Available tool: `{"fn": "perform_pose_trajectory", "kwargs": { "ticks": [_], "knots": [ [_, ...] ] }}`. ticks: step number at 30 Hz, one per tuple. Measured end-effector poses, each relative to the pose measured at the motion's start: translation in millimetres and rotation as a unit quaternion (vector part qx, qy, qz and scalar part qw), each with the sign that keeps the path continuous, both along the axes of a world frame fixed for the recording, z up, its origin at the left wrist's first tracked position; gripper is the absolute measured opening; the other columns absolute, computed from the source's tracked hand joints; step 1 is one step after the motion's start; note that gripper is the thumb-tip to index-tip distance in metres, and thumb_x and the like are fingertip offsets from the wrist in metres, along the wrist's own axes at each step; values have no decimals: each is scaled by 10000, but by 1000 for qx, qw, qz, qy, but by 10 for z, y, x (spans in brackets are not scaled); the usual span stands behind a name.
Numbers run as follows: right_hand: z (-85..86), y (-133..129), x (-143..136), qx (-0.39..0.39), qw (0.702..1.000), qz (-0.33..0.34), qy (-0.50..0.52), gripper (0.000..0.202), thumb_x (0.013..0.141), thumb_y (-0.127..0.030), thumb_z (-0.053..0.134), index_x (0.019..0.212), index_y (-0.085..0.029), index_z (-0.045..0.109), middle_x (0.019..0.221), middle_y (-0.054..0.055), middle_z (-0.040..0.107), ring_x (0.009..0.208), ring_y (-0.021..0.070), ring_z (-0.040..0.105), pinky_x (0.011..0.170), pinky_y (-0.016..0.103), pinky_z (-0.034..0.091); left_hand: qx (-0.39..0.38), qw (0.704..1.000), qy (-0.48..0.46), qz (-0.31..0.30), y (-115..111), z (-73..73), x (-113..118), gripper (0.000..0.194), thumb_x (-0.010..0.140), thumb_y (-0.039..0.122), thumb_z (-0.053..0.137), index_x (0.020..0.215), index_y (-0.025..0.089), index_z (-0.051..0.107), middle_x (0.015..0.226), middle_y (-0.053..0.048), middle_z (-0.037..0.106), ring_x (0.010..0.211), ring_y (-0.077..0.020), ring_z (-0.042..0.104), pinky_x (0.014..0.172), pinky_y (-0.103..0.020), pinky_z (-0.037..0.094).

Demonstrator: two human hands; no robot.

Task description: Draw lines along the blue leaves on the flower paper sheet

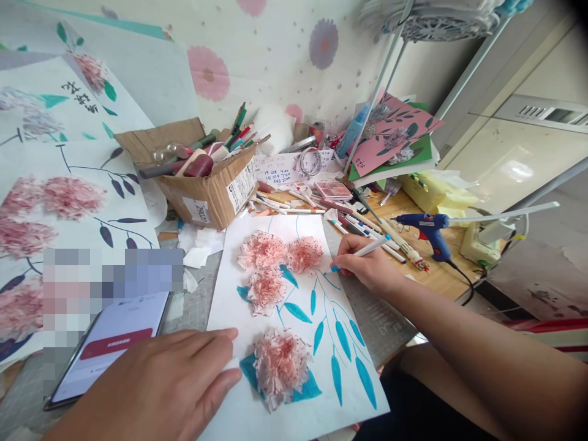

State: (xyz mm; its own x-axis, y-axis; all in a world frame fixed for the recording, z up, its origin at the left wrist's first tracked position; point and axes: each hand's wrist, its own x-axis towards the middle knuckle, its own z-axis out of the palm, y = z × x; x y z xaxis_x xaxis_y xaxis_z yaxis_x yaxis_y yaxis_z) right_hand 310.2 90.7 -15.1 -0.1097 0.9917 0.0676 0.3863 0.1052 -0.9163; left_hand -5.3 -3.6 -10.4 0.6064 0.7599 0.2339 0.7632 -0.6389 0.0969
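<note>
Big cluttered craft table (441, 275) here, and right in the middle of it lies the white sheet (239, 404), the biggest thing in play, carrying four fluffy pink paper flowers (280, 364) and a spray of teal stems and leaves (342, 340). Off to the left, finished flower pictures (64, 202) lean up against the wall, and a cardboard box (206, 190) stuffed with pens and tubes sits behind the sheet. A phone (108, 346) lies at the lower left, screen lit, just beside the sheet's edge. Now the hands: the left hand (160, 386) is flat, fingers together and laid out, pressing the lower left corner of the sheet to steady it. The right hand (367, 266) is closed in a writing grip around a white marker (370, 248), its blue tip down on the sheet's right edge, just beside the upper flowers where a thin stem line runs. A blue glue gun (429, 229) rests on the table behind that hand, untouched, among loose pens (294, 205). By my reading this piece is well along: flowers are all stuck down, most leaves are filled in solid teal, and what looks left is the upper stems and leaves near the top blooms, where the lines are thin and only sketched.
</note>
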Motion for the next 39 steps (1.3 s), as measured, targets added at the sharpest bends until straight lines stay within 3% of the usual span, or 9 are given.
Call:
{"fn": "perform_pose_trajectory", "kwargs": {
  "ticks": [5, 12, 20, 25, 31, 39],
  "knots": [
    [39, -7, -12, -2, 1000, 1, -20, 195, 632, -243, 621, 521, -216, 463, 477, -45, 488, 485, 119, 434, 488, 264, 317, -9, 1000, -5, -3, 1, 11, -8, 431, 979, 543, 280, 985, 315, 647, 834, 35, 747, 693, -159, 690, 584, -277, 449],
    [89, -15, 58, -64, 997, 42, 12, 193, 577, -230, 596, 464, -223, 439, 428, -45, 419, 526, 152, 492, 578, 307, 427, -27, 999, -12, 15, -17, 65, 38, 475, 970, 577, 260, 927, 324, 659, 857, 43, 753, 692, -150, 683, 577, -271, 435],
    [134, -54, 64, -72, 994, 79, 16, 229, 567, -207, 589, 421, -230, 414, 410, -50, 402, 504, 146, 488, 716, 363, 479, 6, 1000, 29, 8, -19, 64, 23, 503, 979, 569, 222, 990, 319, 658, 867, 28, 759, 716, -165, 697, 589, -277, 459],
    [88, -59, 63, -76, 995, 63, 15, 208, 600, -229, 601, 462, -227, 445, 407, -46, 430, 502, 151, 492, 618, 332, 447, -1, 1000, 26, 6, -18, 65, 22, 477, 979, 557, 249, 1008, 319, 661, 860, 24, 754, 720, -163, 694, 599, -264, 462],
    [64, -41, 34, -50, 998, 45, 1, 180, 633, -250, 606, 526, -214, 467, 452, -48, 478, 468, 114, 428, 478, 261, 309, 8, 999, 42, 9, -30, 68, 26, 511, 984, 558, 202, 1009, 312, 649, 897, 20, 765, 761, -172, 708, 595, -276, 466],
    [63, -15, -25, -5, 999, 20, -34, 197, 660, -277, 610, 552, -213, 457, 492, -47, 505, 488, 112, 438, 489, 260, 321, 51, 998, 7, -29, 23, -4, 10, 340, 999, 429, 271, 985, 322, 593, 854, 56, 764, 698, -158, 712, 538, -287, 456]
  ]
}}
